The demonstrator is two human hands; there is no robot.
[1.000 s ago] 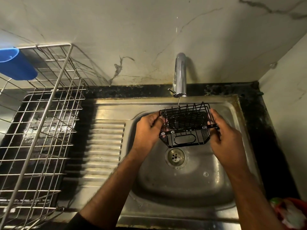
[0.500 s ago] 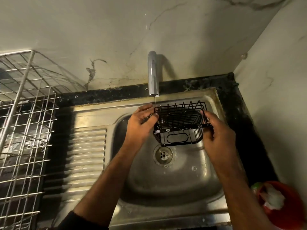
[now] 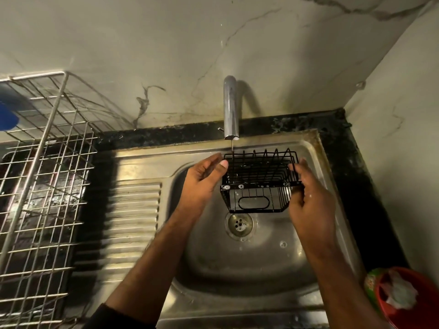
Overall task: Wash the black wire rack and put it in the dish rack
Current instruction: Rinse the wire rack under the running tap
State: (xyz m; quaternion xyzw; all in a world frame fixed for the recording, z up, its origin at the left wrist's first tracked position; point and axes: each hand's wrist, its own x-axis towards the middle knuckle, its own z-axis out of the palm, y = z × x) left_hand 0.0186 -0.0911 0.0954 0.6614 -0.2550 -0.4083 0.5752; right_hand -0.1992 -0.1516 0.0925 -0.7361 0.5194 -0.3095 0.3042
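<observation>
While held over the basin of the steel sink [image 3: 273, 264], just under the spout of the chrome tap [image 3: 231, 108], sits tilted toward the camera: black wire rack [image 3: 259, 181], open top showing, thin stream of water landing at its back left corner; gripped at its right end by the right hand [image 3: 308, 198], fingers curled round the side wires, thumb on the near edge; touched at its upper left corner by the thumb tip of the left hand [image 3: 202, 181], other fingers loosely bent and apart from the wires, so left grip relaxed and closed round nothing; flecked with small white suds along the front bar; hanging clear above the round drain [image 3: 239, 223], well apart from the basin floor; ribbed draining board to the left of the basin; further left, standing on the dark tabletop [image 3: 351, 162], a metal dish rack [image 3: 45, 186] of silver wire, with a blue object [image 3: 8, 117] at its far left edge, only partly in view; at the lower right corner, a red bowl [image 3: 403, 314] holding something white and crumpled; marbled wall behind the tap.
</observation>
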